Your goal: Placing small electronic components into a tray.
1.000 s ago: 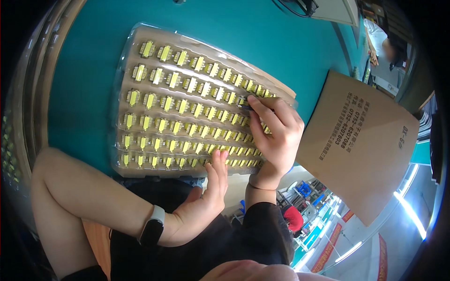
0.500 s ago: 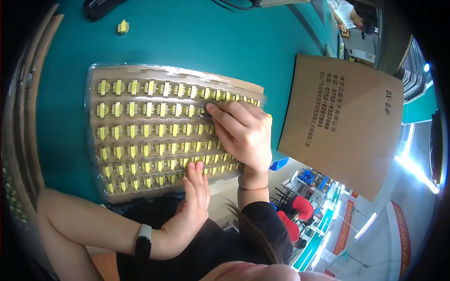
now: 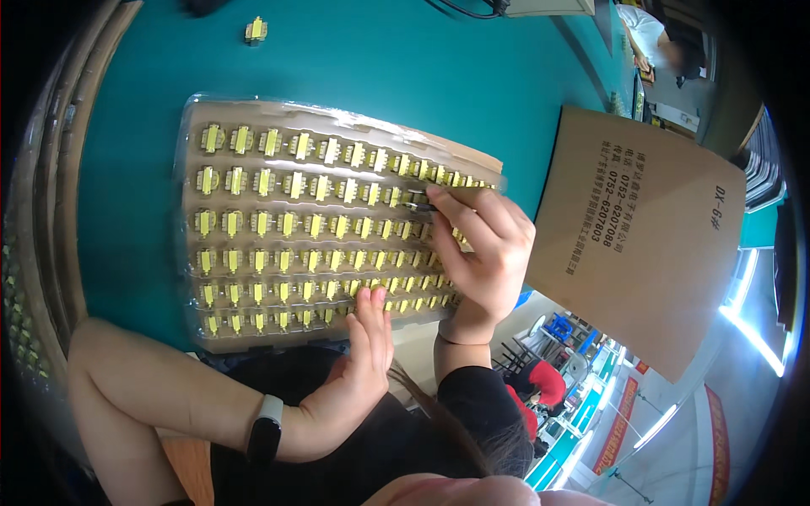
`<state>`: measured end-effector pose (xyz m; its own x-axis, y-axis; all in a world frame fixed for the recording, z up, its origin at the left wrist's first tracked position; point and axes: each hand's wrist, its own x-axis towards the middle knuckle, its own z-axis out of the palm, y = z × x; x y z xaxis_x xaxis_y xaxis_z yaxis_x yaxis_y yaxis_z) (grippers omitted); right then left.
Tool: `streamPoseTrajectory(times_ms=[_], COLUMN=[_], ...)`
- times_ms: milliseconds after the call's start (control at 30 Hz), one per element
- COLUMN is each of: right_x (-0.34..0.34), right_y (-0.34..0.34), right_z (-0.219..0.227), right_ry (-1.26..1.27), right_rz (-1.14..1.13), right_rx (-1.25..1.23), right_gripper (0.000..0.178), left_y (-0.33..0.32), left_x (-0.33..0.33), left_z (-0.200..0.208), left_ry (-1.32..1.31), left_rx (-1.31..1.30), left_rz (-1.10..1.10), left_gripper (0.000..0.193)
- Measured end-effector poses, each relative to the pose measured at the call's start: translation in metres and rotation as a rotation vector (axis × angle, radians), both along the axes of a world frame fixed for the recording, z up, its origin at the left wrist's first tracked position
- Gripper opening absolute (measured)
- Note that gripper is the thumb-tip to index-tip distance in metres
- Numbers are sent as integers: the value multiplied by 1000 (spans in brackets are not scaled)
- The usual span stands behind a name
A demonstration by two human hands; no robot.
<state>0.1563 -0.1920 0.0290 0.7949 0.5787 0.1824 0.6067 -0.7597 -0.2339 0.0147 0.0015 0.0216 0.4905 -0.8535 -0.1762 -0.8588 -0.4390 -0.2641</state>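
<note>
A clear plastic tray point(image 3: 187, 244) on brown card holds rows of small yellow-taped transformers point(image 3: 287, 223). My right hand point(image 3: 485, 244) is over the tray's right part, thumb and fingers pinched on a thin dark tool with metal tips, apparently tweezers point(image 3: 417, 205). Its tips are at the second row from the far side; the fingers hide the parts beneath. My left hand point(image 3: 363, 354) reaches in from the near side, fingers stretched out and holding nothing visible. Its fingertips rest at the near rows, right of the middle.
A single transformer point(image 3: 256, 31) lies on the green tabletop point(image 3: 363, 63) beyond the tray. A large cardboard box point(image 3: 641, 228) stands to the right. Stacked card-backed trays point(image 3: 63, 169) line the left edge. A co-worker point(image 3: 645, 38) is at the far right.
The view has shifted, so the tray appears farther right and slightly higher. My right hand with the tweezers has moved about one place rightward along the row. My left hand stays at the near rows.
</note>
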Motion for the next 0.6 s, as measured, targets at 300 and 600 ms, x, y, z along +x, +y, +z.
streamPoseTrajectory(times_ms=[300, 600], right_x=[1, 2], right_y=[-4, -5], right_z=[-6, -10], right_ry=[13, -5], right_rz=[-4, 33], right_rx=[-25, -84], right_gripper=[29, 32], left_y=[0, 0], left_x=[2, 1], left_z=[-1, 0], left_ry=[11, 15], left_rx=[6, -3], left_rz=[-8, 7], left_gripper=[53, 52])
